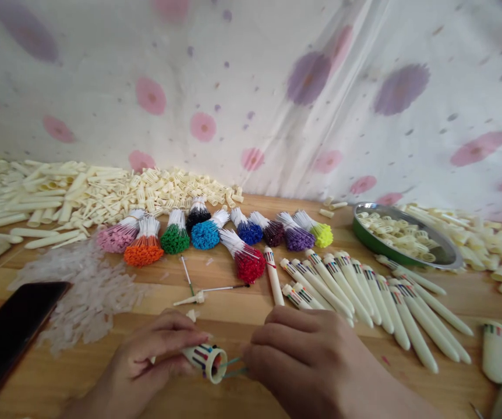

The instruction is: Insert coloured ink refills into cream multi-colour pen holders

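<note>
My left hand (152, 352) pinches a cream multicolour pen barrel (199, 356) with coloured sliders in its slots, its open end facing right. Closed beside it, my right hand (306, 352) grips thin teal tweezers (234, 371); two prongs reach into the barrel's opening and the rest is hidden in my fingers. Just beyond my hands lie a cream plunger piece (196, 298) and loose refills (225, 288). A bundle of red-tipped refills (250, 265) rests behind them, near a pen barrel (274, 276) lying apart from the row.
More refill bundles (207, 233) in several colours line the table's middle. Assembled pen barrels (364, 285) fan out at right, before a green-sided metal bowl (408, 259) of slotted parts. Cream parts (146, 189) heap at back left. Clear plastic pieces (87, 297) and a phone (13, 343) lie left.
</note>
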Tool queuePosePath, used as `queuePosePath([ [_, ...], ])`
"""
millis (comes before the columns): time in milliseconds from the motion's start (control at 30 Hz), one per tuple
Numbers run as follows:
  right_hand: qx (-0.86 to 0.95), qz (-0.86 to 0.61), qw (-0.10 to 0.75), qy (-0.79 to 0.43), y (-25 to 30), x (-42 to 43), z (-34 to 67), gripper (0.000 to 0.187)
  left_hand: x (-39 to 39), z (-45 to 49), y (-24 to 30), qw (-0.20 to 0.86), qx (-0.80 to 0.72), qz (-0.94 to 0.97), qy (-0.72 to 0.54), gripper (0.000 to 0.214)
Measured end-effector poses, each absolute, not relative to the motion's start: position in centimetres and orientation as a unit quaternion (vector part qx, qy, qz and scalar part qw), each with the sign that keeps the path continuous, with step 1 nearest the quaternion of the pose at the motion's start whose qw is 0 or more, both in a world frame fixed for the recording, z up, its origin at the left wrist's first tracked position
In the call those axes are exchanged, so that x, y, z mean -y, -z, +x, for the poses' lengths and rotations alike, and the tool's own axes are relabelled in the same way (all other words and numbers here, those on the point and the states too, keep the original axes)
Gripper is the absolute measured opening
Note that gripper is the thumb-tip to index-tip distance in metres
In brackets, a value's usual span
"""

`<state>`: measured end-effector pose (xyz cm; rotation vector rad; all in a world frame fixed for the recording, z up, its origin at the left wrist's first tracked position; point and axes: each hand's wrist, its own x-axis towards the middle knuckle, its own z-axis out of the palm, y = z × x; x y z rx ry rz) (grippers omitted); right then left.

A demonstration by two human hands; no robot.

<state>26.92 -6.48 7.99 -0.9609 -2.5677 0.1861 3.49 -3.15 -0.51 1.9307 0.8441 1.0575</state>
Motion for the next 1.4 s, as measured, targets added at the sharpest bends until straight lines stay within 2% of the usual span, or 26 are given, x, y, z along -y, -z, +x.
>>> queuePosePath([
  [300,0.918,-0.339,0.206,-0.012,-7.3,6.6,26.5,0.024,3.2,3.6,0.5,0.39,-0.333,0.754,-0.411,0.027],
  [733,0.912,-0.34,0.226,-0.036,-6.7,6.4,26.5,0.026,3.5,3.8,0.3,0.41,-0.348,0.751,-0.384,0.034],
  [933,0.887,-0.351,0.288,-0.084,-5.7,5.9,26.6,0.023,3.8,4.1,0.2,0.456,-0.367,0.728,-0.357,0.032],
  [1167,0.892,-0.313,0.319,-0.066,-5.1,5.4,26.6,0.018,3.8,4.2,0.2,0.511,-0.367,0.705,-0.327,0.024],
  [1400,0.916,-0.281,0.287,-0.019,-5.6,5.6,26.9,0.027,3.9,4.2,0.1,0.512,-0.357,0.707,-0.332,0.031],
])
